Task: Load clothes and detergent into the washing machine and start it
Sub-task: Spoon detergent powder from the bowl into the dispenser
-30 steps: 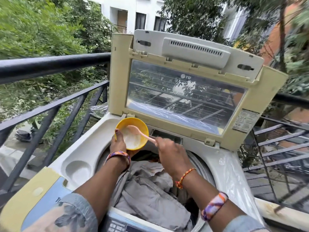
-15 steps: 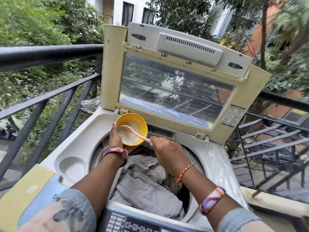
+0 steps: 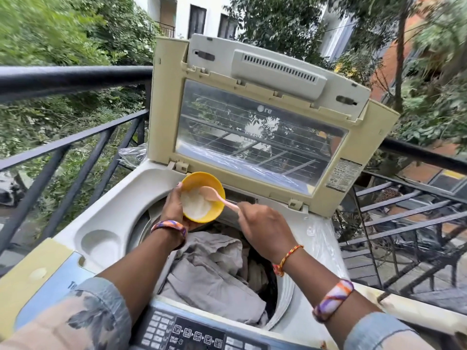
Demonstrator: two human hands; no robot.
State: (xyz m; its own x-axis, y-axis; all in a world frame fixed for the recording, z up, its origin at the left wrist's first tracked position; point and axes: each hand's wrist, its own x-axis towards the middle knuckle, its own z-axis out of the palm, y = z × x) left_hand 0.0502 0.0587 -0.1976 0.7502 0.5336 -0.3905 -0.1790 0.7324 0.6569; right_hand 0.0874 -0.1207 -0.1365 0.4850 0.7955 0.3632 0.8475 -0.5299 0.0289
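White detergent powder [image 3: 195, 204] sat in the small round yellow plastic bowl [image 3: 203, 195], which my left hand [image 3: 174, 208] cupped over the drum. My right hand [image 3: 262, 229] pinched a pale pink plastic spoon [image 3: 216, 197] (scoop in the powder). Below lay crumpled grey clothes [image 3: 214, 274] inside the open-lidded cream top-loading washing machine [image 3: 113, 210].

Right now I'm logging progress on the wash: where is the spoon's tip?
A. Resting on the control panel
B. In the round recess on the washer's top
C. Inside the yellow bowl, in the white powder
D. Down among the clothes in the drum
C: the right hand holds the spoon with its tip in the bowl, which the left hand holds over the drum.
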